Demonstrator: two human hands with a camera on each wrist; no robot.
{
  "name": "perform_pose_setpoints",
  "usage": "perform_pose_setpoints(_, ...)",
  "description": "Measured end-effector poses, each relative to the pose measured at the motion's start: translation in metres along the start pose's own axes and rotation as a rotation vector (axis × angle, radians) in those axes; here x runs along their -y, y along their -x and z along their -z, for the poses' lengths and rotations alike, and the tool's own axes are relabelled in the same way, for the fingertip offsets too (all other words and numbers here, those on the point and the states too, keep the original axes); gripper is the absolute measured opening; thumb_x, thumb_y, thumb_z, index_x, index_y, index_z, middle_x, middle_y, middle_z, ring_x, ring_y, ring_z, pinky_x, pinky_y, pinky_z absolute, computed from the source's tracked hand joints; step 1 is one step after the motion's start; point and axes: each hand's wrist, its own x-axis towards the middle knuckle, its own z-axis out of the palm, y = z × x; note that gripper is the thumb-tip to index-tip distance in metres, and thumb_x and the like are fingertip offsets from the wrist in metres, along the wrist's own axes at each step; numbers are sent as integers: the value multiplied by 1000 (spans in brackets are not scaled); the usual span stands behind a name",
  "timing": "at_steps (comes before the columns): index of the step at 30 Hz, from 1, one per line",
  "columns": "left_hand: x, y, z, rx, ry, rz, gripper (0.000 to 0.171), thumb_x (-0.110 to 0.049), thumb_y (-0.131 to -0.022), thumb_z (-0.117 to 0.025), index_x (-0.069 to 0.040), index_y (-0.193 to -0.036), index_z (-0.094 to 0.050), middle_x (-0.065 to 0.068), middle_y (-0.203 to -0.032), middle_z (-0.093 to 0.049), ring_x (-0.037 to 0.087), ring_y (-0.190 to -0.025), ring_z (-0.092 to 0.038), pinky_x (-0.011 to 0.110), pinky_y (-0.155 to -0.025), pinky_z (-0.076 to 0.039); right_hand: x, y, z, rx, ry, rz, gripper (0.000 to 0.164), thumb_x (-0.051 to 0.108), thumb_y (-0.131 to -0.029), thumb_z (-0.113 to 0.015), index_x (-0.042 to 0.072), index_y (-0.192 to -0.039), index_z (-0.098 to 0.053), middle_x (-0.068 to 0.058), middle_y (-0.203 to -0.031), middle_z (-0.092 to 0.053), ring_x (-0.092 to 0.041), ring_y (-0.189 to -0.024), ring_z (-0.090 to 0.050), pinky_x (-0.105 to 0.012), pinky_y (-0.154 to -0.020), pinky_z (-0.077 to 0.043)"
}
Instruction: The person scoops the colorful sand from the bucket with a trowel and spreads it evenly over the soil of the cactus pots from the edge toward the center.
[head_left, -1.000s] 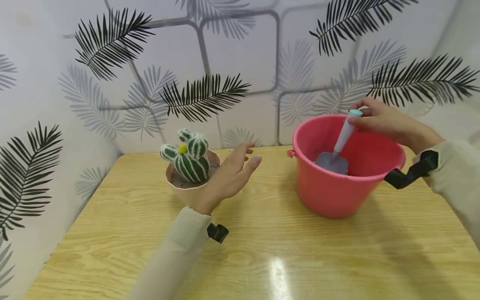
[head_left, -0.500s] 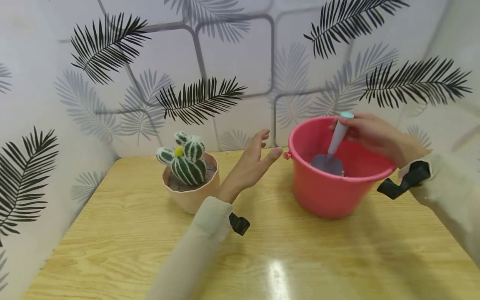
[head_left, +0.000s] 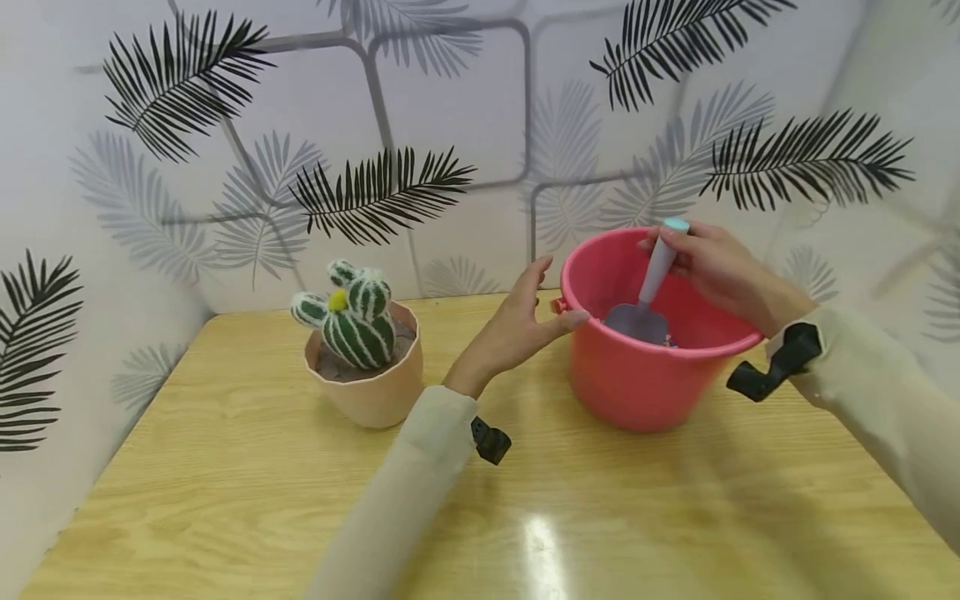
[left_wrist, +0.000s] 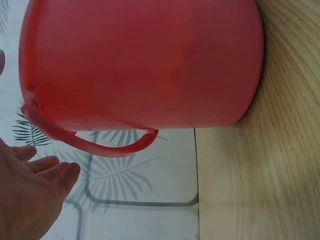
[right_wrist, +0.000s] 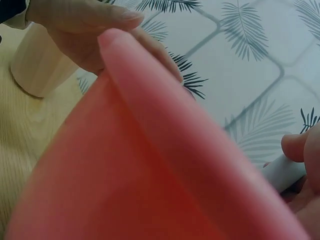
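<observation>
My right hand (head_left: pixel 723 271) grips a garden trowel (head_left: pixel 657 271) by its pale grey handle, which ends in a light blue cap. The trowel's grey blade points down inside a pink bucket (head_left: pixel 637 383). Small colored bits show beside the blade; most of the bucket's contents are hidden. My left hand (head_left: pixel 510 333) is at the bucket's left side with fingers extended and thumb apart, holding nothing. In the head view its thumb tip overlaps the rim; whether it touches, I cannot tell. The bucket's handle (left_wrist: pixel 100 147) hangs down its side in the left wrist view.
A knitted green-and-white cactus (head_left: pixel 358 329) with a yellow flower stands in a peach pot (head_left: pixel 375 400) of grey soil, left of my left hand. The wooden table (head_left: pixel 247 500) meets a leaf-patterned wall (head_left: pixel 457 108) behind the pot and bucket.
My left hand has moved right, away from the cactus pot to the bucket's rim. My right hand has lowered slightly into the bucket with the trowel. The head view has shifted a little.
</observation>
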Motion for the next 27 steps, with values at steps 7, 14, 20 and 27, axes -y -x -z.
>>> perform_pose_setpoints(7,-2,-6,-9,11,32,18,95,-42,-83,-69,-19,-154,-11,-2,-157,-19,19,-144,-21,49,-110,-33,-1,-3,2,5,45,-17,52,34,-100,-45,-1,-138,-37,19,-100,-63,0,-101,-56,-12,-86,-45)
perform_pose_setpoints(14,-1,-11,-10,14,99,-49,82,-33,-81,-74,-20,-146,-27,-1,-146,-37,18,-129,-39,42,-101,-43,0,-5,1,-4,84,-39,50,35,-100,-43,2,-137,-38,18,-104,-60,-11,-115,-49,-13,-88,-44)
perform_pose_setpoints(20,-3,-12,-9,32,93,-79,73,-32,-81,-75,-17,-140,-34,2,-136,-46,20,-117,-44,32,-90,-44,2,-5,1,0,120,-24,50,35,-100,-42,3,-138,-36,18,-106,-61,-9,-113,-52,-18,-96,-44)
perform_pose_setpoints(27,-2,-10,-10,30,71,-50,72,-36,-82,-74,-19,-140,-34,2,-131,-48,17,-107,-44,31,-81,-44,1,-3,1,-65,108,42,52,32,-100,-44,-4,-137,-39,19,-96,-65,0,-100,-59,-14,-88,-47)
